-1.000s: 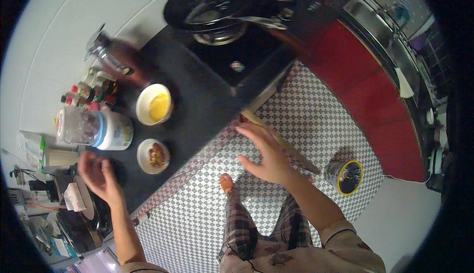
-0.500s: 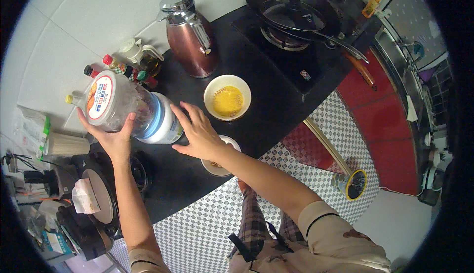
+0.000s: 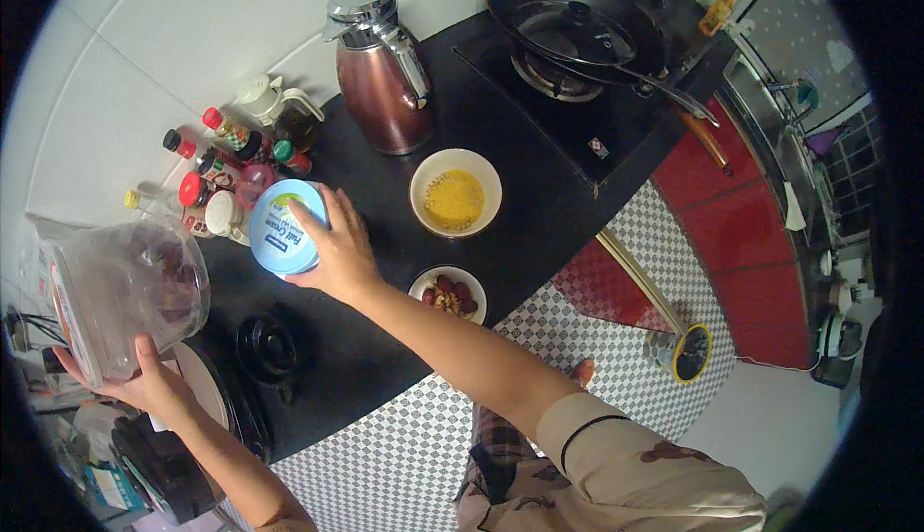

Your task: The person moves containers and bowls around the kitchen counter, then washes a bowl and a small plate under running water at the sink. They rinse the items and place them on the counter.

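The left hand holds a clear round plastic jar over the left end of the black worktop, labelled end leftward, long axis roughly left to right, thumb and fingers parted around it. The right hand grips a round pale-blue-lidded tub, lid upward, fingers spread.

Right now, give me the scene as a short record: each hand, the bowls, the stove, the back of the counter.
Left hand: holds a clear plastic tub, tilted
Right hand: grips a blue-lidded can from above; whether it is lifted, cannot tell
Upper bowl: yellow grains
Lower bowl: red dates and walnut pieces
Stove: black wok over a burner
Counter back: reddish thermos jug, upright, and small bottles near the wall
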Motion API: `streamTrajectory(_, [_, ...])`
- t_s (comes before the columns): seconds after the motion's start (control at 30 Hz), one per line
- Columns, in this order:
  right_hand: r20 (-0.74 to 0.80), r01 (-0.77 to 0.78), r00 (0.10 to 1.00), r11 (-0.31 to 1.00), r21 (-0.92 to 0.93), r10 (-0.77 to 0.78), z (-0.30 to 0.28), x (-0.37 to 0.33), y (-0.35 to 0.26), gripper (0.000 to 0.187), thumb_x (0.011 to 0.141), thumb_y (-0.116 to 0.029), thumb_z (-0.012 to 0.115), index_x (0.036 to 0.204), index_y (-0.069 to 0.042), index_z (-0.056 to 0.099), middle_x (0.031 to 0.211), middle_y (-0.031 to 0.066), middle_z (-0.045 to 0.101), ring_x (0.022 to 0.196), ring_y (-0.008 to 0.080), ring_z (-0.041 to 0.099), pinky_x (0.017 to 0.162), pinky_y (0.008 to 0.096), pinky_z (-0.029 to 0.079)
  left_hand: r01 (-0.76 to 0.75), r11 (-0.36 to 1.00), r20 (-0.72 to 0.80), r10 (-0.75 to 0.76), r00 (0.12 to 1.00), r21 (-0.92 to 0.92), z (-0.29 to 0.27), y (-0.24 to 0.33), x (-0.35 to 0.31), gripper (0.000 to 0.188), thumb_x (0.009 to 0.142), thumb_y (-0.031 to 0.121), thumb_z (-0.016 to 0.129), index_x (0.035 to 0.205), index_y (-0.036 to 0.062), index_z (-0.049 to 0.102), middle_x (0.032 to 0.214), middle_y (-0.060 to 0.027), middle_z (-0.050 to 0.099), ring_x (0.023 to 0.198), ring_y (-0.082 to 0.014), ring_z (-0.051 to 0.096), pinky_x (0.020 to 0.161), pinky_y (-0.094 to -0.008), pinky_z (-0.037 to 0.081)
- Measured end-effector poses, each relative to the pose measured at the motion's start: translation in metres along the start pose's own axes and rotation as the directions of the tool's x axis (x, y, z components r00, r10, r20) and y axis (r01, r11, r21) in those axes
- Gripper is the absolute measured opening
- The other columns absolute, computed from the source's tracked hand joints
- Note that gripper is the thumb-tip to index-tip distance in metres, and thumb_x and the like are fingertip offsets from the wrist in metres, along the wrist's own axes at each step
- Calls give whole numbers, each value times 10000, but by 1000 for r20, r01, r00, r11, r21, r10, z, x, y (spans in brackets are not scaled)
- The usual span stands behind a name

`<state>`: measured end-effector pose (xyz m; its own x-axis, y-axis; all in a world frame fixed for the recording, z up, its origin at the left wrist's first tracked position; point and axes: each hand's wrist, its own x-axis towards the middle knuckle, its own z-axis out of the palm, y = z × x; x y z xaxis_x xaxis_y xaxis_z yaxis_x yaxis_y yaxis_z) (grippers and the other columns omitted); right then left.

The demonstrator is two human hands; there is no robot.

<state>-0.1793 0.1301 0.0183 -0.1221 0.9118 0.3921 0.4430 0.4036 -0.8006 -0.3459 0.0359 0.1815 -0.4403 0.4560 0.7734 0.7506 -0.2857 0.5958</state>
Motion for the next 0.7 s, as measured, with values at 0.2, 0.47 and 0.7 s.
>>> streamTrajectory(0.2, [-180, 148, 978, 966, 214, -110, -24, 12, -9, 855, 442, -216, 830, 1205, -95, 463, 1271, 198, 348, 1170, 401, 340, 966, 469, 317, -47, 993, -61, 53, 997, 105, -25, 5, 3, 842, 686, 168, 709, 1368, 135, 215, 1354, -152, 258, 1199, -323, 344, 978, -455, 353])
streamTrajectory(0.47, [-210, 207, 967, 929, 306, -146, -200, -25, -25, 924, 452, -228, 841, 1272, -127, 428, 1300, 213, 334, 1182, 394, 364, 979, 449, 323, -170, 961, -9, 177, 984, 220, -5, 73, -15, 971, 618, 454, 750, 1364, 106, 235, 1361, -160, 237, 1218, -326, 322, 985, -473, 334])
streamTrajectory(0.7, [-397, -50, 914, 993, 109, 89, -425, -193, 32, 909, 523, -375, 821, 1284, -96, 410, 1326, 244, 304, 1168, 388, 402, 962, 453, 357, -177, 980, 349, 198, 916, -91, 95, 192, -110, 1108, 532, 545, 766, 1331, 33, 192, 1307, -159, 267, 1202, -307, 323, 982, -459, 320])
